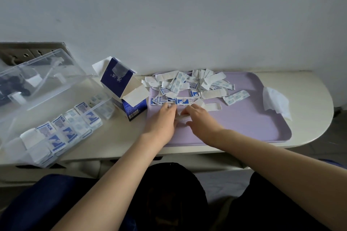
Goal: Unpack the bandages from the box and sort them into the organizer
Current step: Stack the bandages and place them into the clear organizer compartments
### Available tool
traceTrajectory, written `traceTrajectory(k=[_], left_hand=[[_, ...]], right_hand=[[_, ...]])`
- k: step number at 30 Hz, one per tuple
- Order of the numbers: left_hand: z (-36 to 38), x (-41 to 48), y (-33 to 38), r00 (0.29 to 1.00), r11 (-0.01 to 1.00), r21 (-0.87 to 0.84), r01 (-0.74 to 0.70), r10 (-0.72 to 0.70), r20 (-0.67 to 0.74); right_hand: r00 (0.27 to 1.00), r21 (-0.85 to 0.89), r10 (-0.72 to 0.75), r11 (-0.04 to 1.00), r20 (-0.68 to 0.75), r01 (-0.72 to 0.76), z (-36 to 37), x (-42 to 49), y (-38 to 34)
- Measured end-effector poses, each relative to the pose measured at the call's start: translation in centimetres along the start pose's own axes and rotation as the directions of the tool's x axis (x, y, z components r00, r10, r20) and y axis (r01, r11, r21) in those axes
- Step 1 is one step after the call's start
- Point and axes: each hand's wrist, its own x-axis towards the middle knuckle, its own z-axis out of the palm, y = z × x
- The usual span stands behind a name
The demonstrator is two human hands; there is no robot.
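Note:
A heap of white and blue wrapped bandages (193, 85) lies across the far part of a lilac tray (247, 118). My left hand (162, 118) and my right hand (199, 116) meet at the tray's near left, and together they pinch a small white bandage (182, 116) between them. The open blue and white bandage box (124, 88) stands just left of the tray. A clear organizer (56, 133) with its lid (35, 78) raised sits at the far left, several of its compartments filled with bandages.
A crumpled white tissue (276, 102) lies on the tray's right rim. The white table (120, 137) ends in a rounded right edge, with a wall close behind. A power strip (28, 53) sits behind the organizer lid.

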Motion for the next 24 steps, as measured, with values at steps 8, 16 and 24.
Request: traceTrajectory(k=[8,16,24], left_hand=[[-0.9,-0.9,0.2,0.997,0.990,0.143,-0.013,0.025,-0.078],[-1.1,-1.4,0.5,0.990,0.997,0.045,-0.064,0.069,-0.126],[0.3,-0.7,-0.6,0.997,0.997,-0.035,-0.071,0.070,-0.034]], right_hand=[[0.991,0.181,0.086,0.978,0.105,-0.104,-2.5,0.3,-0.6],[0.947,0.436,0.110,0.868,0.301,-0.239,-4.4,0.2,-0.3],[0.999,0.008,-0.030,1.000,-0.026,0.030,-2.5,0.4,-0.1]])
